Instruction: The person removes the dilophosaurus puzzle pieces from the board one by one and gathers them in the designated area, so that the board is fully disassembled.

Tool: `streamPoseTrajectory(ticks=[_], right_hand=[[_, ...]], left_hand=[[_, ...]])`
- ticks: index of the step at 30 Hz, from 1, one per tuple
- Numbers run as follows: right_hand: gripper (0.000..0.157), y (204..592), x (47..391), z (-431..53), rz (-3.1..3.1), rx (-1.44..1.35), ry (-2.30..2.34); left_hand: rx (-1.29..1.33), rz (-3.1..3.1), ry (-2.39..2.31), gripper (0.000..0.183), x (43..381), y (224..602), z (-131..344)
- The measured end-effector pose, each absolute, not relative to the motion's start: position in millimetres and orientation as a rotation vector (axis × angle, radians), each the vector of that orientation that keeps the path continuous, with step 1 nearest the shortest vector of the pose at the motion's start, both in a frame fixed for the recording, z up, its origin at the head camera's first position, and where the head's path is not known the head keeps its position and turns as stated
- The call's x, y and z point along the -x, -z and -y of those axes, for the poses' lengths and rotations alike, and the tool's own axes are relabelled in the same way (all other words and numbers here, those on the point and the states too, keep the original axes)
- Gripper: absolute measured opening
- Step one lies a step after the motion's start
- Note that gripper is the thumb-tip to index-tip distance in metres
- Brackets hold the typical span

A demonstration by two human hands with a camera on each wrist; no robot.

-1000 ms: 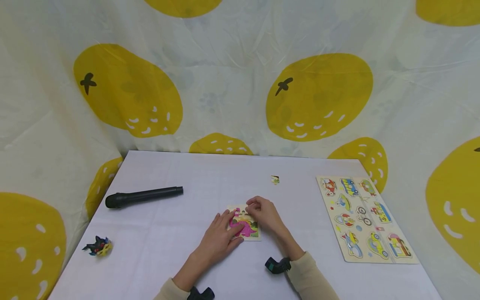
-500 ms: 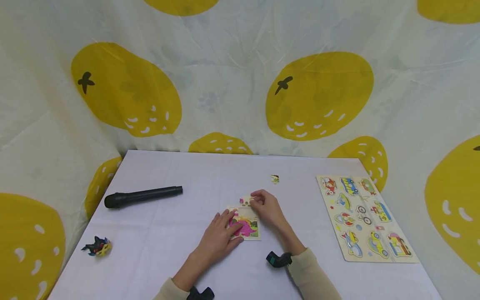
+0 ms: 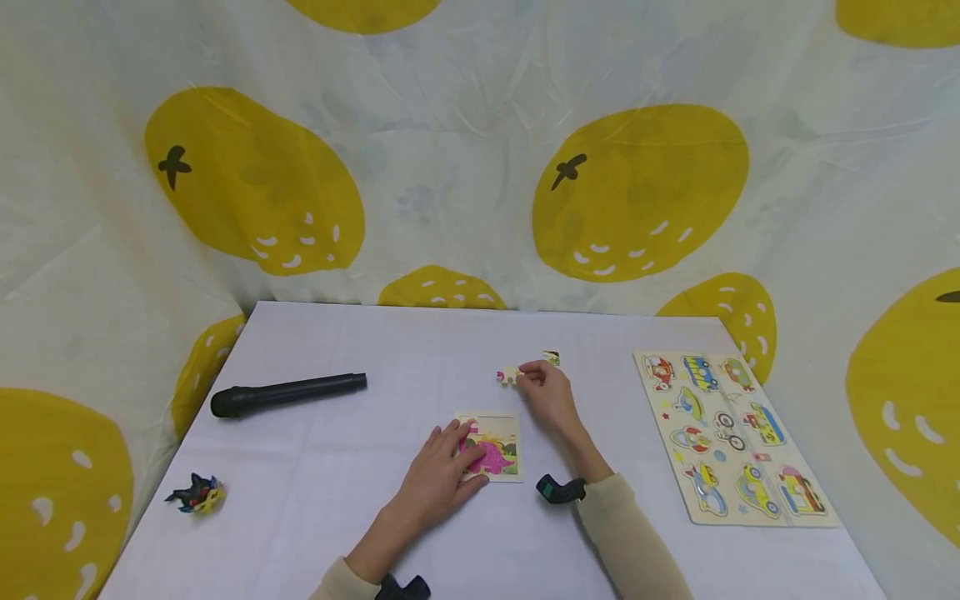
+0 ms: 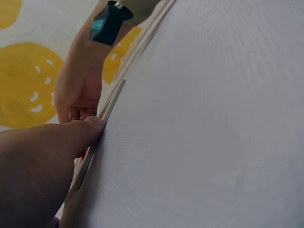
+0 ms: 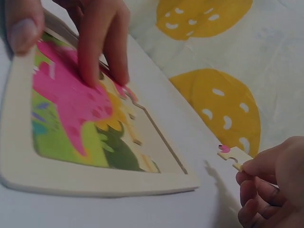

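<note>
My left hand (image 3: 437,479) rests on a small wooden jigsaw puzzle (image 3: 512,478) with a pink dinosaur picture. Its fingertips press the picture, while the thumb lies on the frame's edge, as the right wrist view shows. A bare strip runs along the far side of the tray. Beyond the puzzle, my right hand (image 3: 553,400) pinches a pale puzzle piece (image 5: 236,156) with a pink corner between thumb and fingers, held above the table. Just behind that hand lies another small puzzle piece (image 3: 552,357), partly hidden by it.
A black microphone (image 3: 288,394) lies at the back left of the white table (image 3: 300,517). Nearer the left edge is a small black and yellow toy figure (image 3: 197,493). A wooden vehicle peg puzzle board (image 3: 731,442) lies at the right.
My right hand has lifted the puzzle piece out of the tray and carried it away toward the back right. The left hand has stayed on the puzzle.
</note>
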State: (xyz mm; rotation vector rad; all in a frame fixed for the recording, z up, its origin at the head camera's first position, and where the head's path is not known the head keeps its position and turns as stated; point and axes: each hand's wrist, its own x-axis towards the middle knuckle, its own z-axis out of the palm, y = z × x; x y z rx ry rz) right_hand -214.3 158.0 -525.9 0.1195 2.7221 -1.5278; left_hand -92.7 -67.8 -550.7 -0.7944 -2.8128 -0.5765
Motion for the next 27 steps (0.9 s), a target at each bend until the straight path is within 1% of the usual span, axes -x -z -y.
streamPoseTrajectory(ticks=[12,27], right_hand=[[0.023,526,239,-169,-2.821,-0.19,1.492],[0.025,530,248,-172,-2.956,-0.187,1.375]], left_hand=[[0.801,2.73,0.574,0.039,93,552,67],[0.785,2.802,0.599,0.039,92,549,67]])
